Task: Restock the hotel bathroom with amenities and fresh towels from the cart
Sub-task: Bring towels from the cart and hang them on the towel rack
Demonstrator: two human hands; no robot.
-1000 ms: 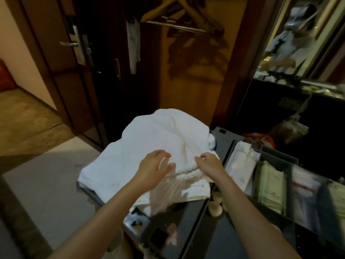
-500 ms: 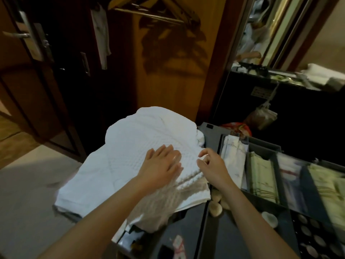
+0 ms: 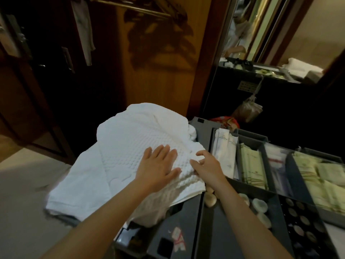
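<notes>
**Hands flatten the towel (image 3: 134,139) on the cart (image 3: 186,230)**

Left hand (image 3: 158,165) has stopped pinching and now lies flat, fingers straight, pressing the folded white towel down. Right hand (image 3: 207,167) curls its fingers at the towel's right edge; whether it truly grips, I cannot tell. Smoothed like this, the towel looks ready to lift. Amenity packets (image 3: 250,161) sit just beside it.

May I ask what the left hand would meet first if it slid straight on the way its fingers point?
The left hand lies flat on the white towel; it would probably meet its bunched far fold first.
</notes>
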